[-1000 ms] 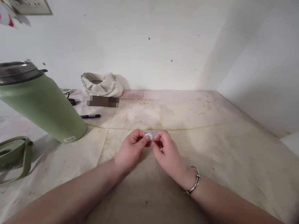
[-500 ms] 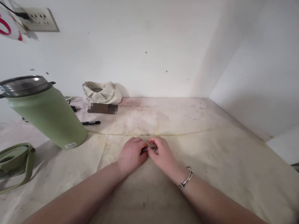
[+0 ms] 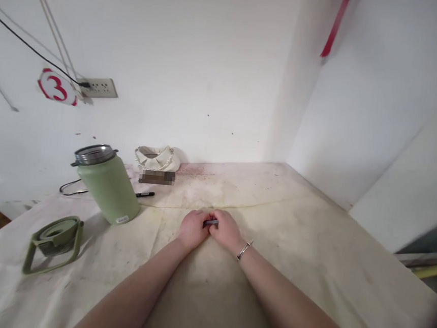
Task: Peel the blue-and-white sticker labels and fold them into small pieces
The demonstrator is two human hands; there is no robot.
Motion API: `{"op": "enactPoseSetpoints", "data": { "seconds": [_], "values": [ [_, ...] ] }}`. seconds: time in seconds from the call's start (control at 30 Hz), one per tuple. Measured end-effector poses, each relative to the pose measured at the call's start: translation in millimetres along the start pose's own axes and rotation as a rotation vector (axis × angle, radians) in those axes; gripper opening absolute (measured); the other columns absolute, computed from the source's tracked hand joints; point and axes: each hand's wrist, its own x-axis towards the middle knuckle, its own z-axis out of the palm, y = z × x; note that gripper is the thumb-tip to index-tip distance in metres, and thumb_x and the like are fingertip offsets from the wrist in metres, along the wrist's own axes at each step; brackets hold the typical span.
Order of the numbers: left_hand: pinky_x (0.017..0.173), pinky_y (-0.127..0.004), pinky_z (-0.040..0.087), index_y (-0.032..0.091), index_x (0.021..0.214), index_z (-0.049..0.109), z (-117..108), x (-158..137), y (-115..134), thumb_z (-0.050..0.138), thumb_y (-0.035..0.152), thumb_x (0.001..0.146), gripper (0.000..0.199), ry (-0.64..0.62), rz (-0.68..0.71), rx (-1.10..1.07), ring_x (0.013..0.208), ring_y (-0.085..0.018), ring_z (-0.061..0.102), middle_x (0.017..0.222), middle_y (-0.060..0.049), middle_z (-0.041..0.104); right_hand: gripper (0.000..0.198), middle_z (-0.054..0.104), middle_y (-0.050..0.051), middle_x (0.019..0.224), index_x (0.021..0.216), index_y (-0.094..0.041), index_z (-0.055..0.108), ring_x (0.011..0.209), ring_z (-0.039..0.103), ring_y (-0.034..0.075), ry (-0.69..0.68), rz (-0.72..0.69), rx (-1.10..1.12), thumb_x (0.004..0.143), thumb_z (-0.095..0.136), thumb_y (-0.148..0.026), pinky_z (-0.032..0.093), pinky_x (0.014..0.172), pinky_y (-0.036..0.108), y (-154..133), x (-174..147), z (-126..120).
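Near the middle of the table, my left hand [image 3: 193, 229] and my right hand [image 3: 225, 230] meet, fingers curled in toward each other. Between their fingertips they hold a small, slim, dark grey object [image 3: 211, 223]; its ends are covered by the fingers, so its kind cannot be made out. A metal bracelet [image 3: 244, 250] circles my right wrist. To the left stands a green tumbler [image 3: 110, 187] without its lid, its steel mouth showing. The green lid with a carrying loop [image 3: 54, 239] lies on the cloth in front of it.
Behind the tumbler lies a black marker [image 3: 146, 194]. Farther back a white handbag with a pearl chain [image 3: 160, 160] sits by the wall, with a blurred-out brown item [image 3: 156, 178] before it. A socket [image 3: 101, 87] with a plugged cable is on the wall.
The view has tilted up and shifted left, so things sit lower and farther right. My right fingers have closed in nearer my left hand around the slim object.
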Motion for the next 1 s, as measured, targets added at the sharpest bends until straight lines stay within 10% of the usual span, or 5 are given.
{"op": "enactPoseSetpoints", "data": {
  "seconds": [0.5, 0.73, 0.8, 1.0],
  "values": [
    [0.072, -0.030, 0.041, 0.017, 0.077, 0.066, -29.9, -73.8, 35.9, 0.053, 0.020, 0.078, 0.014, 0.097, -0.190, -0.172, 0.079, -0.020, 0.057, 0.079, -0.007, 0.064, 0.008, 0.054, 0.003, 0.076, 0.077, -0.019, 0.053, 0.075, 0.049, 0.019, -0.001, 0.064, 0.352, 0.082, 0.048, -0.023, 0.039, 0.073, 0.034, -33.4, -64.7, -5.2],
    [0.063, -0.023, 0.044, 0.018, 0.084, 0.058, -54.3, -127.4, 60.5, 0.048, 0.031, 0.084, 0.016, 0.131, -0.315, -0.538, 0.070, -0.014, 0.059, 0.077, -0.001, 0.064, 0.023, 0.056, 0.001, 0.078, 0.088, -0.019, 0.053, 0.066, 0.053, 0.013, -0.143, 0.257, 0.849, 0.088, 0.045, -0.040, 0.044, 0.060, 0.027, -82.8, -112.3, -5.4],
    [0.060, -0.023, 0.044, 0.019, 0.085, 0.058, -52.8, -138.9, 61.9, 0.052, 0.034, 0.083, 0.016, 0.132, -0.361, -0.713, 0.070, -0.014, 0.059, 0.077, -0.001, 0.063, 0.023, 0.058, 0.002, 0.082, 0.092, -0.020, 0.056, 0.070, 0.055, 0.013, -0.235, 0.502, 1.365, 0.081, 0.060, -0.039, 0.044, 0.063, 0.026, -93.2, -125.1, -1.9],
    [0.067, -0.026, 0.047, 0.015, 0.103, 0.058, -41.9, -147.2, 54.7, 0.065, 0.036, 0.077, 0.034, -0.109, -0.380, -1.294, 0.076, -0.015, 0.059, 0.088, -0.007, 0.063, 0.019, 0.059, -0.002, 0.077, 0.090, -0.020, 0.060, 0.067, 0.054, 0.008, -0.281, 0.794, 1.803, 0.074, 0.070, -0.023, 0.043, 0.063, 0.020, -95.0, -133.1, -1.3]
  ]
}}
